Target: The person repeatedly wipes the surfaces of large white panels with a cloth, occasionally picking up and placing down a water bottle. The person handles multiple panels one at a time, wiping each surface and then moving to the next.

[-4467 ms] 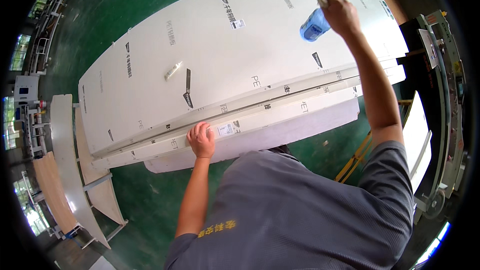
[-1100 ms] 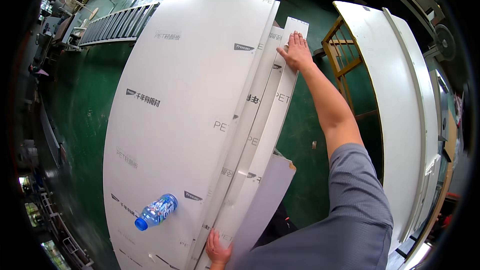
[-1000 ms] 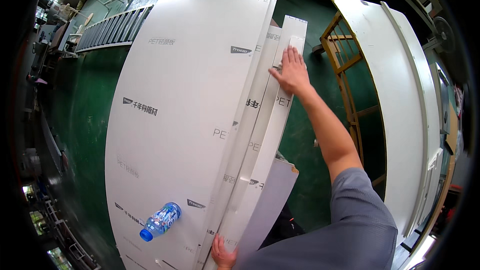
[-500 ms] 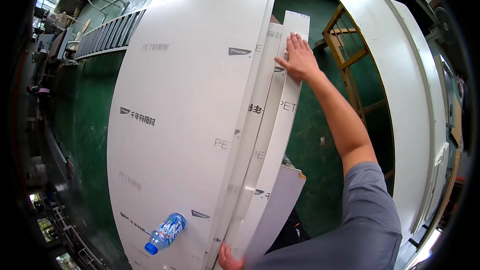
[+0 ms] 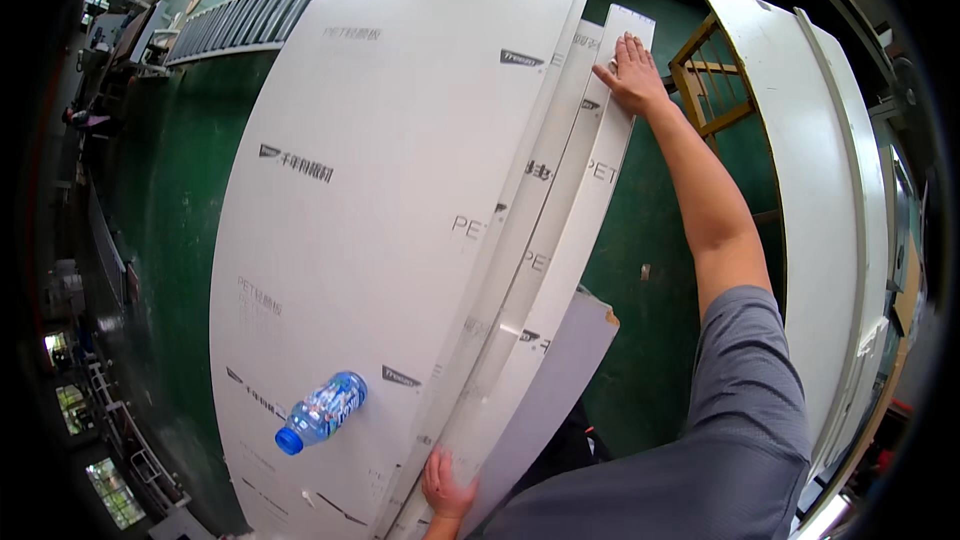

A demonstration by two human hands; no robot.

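A long white board strip [image 5: 572, 240] lies along the right side of a stack of printed white panels. My right hand [image 5: 635, 75] rests on its far end, fingers stretched out and lying flat. Close to me, my left hand [image 5: 447, 485] lies on the strip's near end, its fingers and thumb apart. Beside the strip is another narrow white strip [image 5: 545, 195], set slightly lower. Left of both, the wide white panel [image 5: 380, 140] carries a clear plastic bottle [image 5: 325, 410] with a blue label and cap, lying on its side.
Under the near strip a pale board [image 5: 555, 380] with a chipped corner sticks out. To the right stands another white-topped table [image 5: 810, 200] beside a wooden frame [image 5: 715, 95]. A roller conveyor [image 5: 245, 20] is at the far left, over a green floor [image 5: 180, 240].
My view has shifted, so the panels and bottle sit higher in the picture at the near end. More of my left hand shows. Both hands stay on the strip.
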